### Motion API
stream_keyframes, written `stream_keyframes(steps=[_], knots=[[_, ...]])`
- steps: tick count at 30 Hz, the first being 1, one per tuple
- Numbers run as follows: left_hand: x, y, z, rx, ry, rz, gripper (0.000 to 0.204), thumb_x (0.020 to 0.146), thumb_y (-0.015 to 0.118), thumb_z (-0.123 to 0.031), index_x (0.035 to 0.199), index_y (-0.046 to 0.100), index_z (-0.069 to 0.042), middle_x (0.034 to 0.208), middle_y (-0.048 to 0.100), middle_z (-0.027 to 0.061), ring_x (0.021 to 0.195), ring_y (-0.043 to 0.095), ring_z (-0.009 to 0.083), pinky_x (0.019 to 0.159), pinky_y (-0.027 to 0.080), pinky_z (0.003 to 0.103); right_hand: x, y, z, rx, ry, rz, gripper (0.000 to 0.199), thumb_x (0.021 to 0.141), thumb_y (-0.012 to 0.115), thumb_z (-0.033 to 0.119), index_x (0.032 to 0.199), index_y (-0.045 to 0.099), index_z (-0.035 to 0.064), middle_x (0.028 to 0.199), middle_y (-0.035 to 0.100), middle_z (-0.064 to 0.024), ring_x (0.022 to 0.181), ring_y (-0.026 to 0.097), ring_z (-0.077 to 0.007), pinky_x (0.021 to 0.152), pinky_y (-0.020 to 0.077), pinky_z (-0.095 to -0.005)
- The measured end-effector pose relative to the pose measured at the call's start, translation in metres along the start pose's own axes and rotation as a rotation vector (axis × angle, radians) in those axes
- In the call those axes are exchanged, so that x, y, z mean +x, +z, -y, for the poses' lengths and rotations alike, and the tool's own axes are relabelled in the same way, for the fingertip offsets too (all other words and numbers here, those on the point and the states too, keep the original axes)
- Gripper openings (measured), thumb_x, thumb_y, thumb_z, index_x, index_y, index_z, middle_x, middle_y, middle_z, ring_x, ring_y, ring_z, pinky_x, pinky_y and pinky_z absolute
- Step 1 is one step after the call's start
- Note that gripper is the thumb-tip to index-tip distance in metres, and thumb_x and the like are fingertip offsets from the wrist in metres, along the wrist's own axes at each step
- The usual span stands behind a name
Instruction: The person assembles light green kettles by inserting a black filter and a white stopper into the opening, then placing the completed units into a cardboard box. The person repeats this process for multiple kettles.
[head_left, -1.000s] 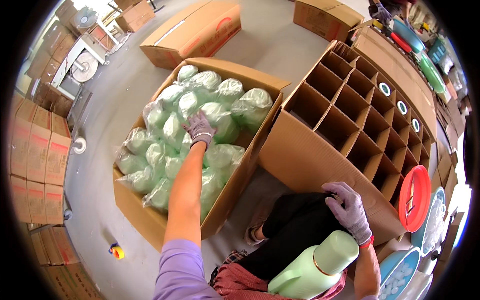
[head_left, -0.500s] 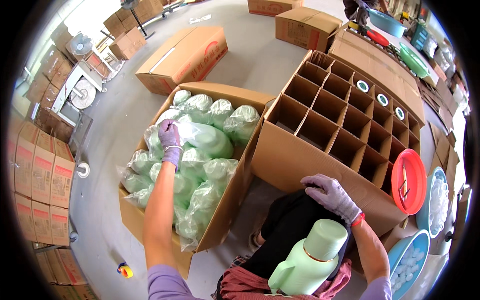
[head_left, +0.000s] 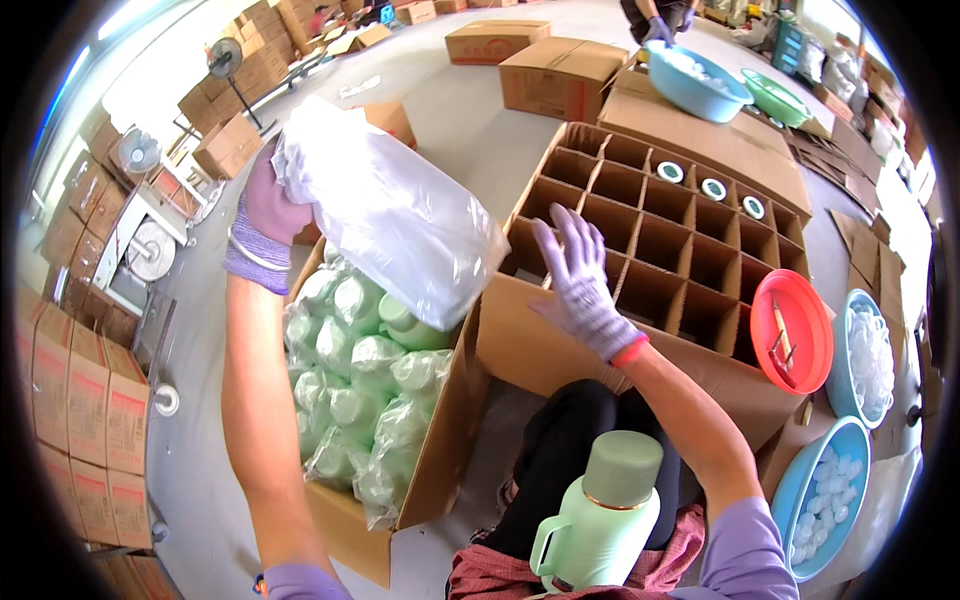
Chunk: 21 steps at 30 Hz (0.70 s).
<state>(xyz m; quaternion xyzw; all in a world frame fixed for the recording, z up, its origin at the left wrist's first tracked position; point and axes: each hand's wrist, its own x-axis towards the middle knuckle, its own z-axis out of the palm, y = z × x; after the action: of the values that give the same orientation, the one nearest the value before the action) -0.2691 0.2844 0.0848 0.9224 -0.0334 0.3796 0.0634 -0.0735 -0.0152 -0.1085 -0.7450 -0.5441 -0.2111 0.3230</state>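
Note:
My left hand [head_left: 275, 200], in a purple glove, grips the gathered end of a translucent plastic bag [head_left: 385, 205]. The bag puffs out above an open carton, and no green shows through it. Inside that carton [head_left: 455, 410] stand several pale green vacuum flasks in clear bags [head_left: 350, 410]. One flask without a bag [head_left: 405, 325] lies among them, partly hidden by the raised bag. My right hand [head_left: 578, 275], gloved too, is empty with fingers spread over the near left edge of a divided carton [head_left: 570, 345]. A lidded green flask with a handle [head_left: 605, 510] rests on my lap.
Three white round tops with dark centres [head_left: 712, 189] show in the divided carton's cells. A red basin with tools [head_left: 791, 330] sits on its right corner. Blue basins [head_left: 822, 500] of small white parts stand at right. Beyond, a person's gloved hand [head_left: 658, 30] is near another blue basin [head_left: 700, 85].
My left hand has lifted the bag up off a flask in the carton. My right hand has moved from my knee to the divided carton, fingers spreading. The far person's basin has come nearer.

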Motion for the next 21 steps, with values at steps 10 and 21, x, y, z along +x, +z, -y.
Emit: stream_keyframes(steps=[10, 21], knots=[[-0.088, 0.141, -0.202, -0.369, -0.454, -0.273, 0.081, 0.087, 0.076, -0.030, 0.147, 0.032, 0.003, 0.141, 0.043, 0.0220, 0.125, 0.045, 0.0355, 0.109, 0.035, 0.050, 0.007, -0.010, -0.009, 0.326, 0.361, 0.049, 0.013, 0.079, 0.064, 0.014, 0.083, 0.062, 0.0027, 0.083, 0.062, -0.0203, 0.082, 0.061, -0.0419, 0.071, 0.0506, -0.0475], [-0.184, 0.240, -0.206, -0.562, -0.595, -0.173, 0.028, 0.085, 0.061, -0.009, 0.110, 0.067, 0.003, 0.109, 0.070, 0.0121, 0.110, 0.064, 0.0257, 0.094, 0.051, 0.035, -0.129, -0.070, -0.060, -0.225, 0.479, 0.146, 0.030, 0.075, 0.072, 0.015, 0.103, 0.063, 0.0105, 0.105, 0.062, -0.0119, 0.104, 0.059, -0.0330, 0.095, 0.0420, -0.0460]])
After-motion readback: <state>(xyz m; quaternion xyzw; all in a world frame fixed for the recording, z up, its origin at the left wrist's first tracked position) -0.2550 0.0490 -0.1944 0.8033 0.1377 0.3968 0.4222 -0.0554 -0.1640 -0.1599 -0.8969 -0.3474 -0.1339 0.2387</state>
